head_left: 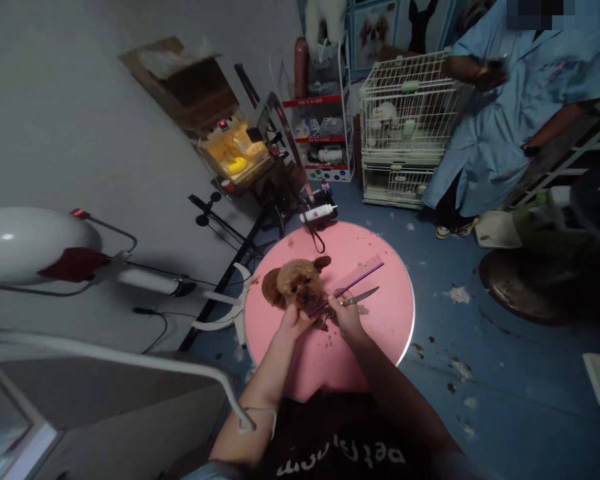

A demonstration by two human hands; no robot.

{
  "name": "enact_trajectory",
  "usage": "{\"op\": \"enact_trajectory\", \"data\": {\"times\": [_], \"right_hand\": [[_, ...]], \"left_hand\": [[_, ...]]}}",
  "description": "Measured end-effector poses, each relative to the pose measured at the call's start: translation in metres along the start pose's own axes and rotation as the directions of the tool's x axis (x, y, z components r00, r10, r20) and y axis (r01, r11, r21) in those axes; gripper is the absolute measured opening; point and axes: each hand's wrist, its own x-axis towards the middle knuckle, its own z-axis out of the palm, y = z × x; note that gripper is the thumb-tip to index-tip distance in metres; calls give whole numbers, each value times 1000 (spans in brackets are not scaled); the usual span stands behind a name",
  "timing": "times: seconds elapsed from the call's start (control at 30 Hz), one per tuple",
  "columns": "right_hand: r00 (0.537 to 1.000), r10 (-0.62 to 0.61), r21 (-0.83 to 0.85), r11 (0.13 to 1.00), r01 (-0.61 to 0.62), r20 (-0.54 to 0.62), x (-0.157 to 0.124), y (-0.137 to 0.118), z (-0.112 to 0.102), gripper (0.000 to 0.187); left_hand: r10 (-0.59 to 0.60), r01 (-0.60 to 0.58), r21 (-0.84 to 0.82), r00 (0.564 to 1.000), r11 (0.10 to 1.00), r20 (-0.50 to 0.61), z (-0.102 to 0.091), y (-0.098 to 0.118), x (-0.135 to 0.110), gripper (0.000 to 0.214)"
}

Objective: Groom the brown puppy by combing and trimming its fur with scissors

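Note:
A small brown curly-coated dog (300,281) is on the round pink grooming table (380,320), facing me. Under its chin, my left hand (295,321) is closed against the fur; its fingertips are partly hidden. My right hand (347,319), just right of the dog's chest, grips a pair of scissors (363,296), whose blades point right. A long purple-backed comb (357,275) slants across that same hand, teeth upward. Its lower end reaches close to my left fingers. Hair clippings lie scattered over the tabletop.
A white bottle (317,214) and a black strap loop (320,241) are at the table's far edge. Behind stand a shelf rack (313,101) and wire cages (405,127) with a white animal inside. A person in a blue gown (520,120) stands right. A dryer (35,243) projects left.

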Motion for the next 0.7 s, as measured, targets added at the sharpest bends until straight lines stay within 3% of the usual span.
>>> {"op": "enact_trajectory", "data": {"times": [0.17, 0.27, 0.43, 0.53, 0.63, 0.7], "right_hand": [[1000, -13, 60, 998, 12, 22, -9, -3, 12, 36], [999, 30, -77, 996, -33, -33, -10, 5, -2, 38], [975, 93, -330, 931, -158, -204, -1, 24, -61, 38], [958, 90, -511, 830, -224, -273, -3, 26, -107, 33], [960, 103, -677, 690, -257, -260, -9, 18, -143, 30], [967, 160, -759, 599, -254, -197, -12, 9, -157, 30]], "left_hand": [[-7, 8, -16, 1000, 1000, 6, 4, -3, -5, 28], [9, -9, -59, 1000, 998, -8, 2, -4, -6, 21], [-5, -16, -207, 995, 978, -103, -6, -12, -12, 26], [3, -51, -325, 989, 944, -149, -8, -18, -18, 25], [-1, -72, -452, 987, 889, -159, -6, -24, -21, 19], [19, -99, -518, 987, 849, -156, -3, -28, -21, 20]]}}
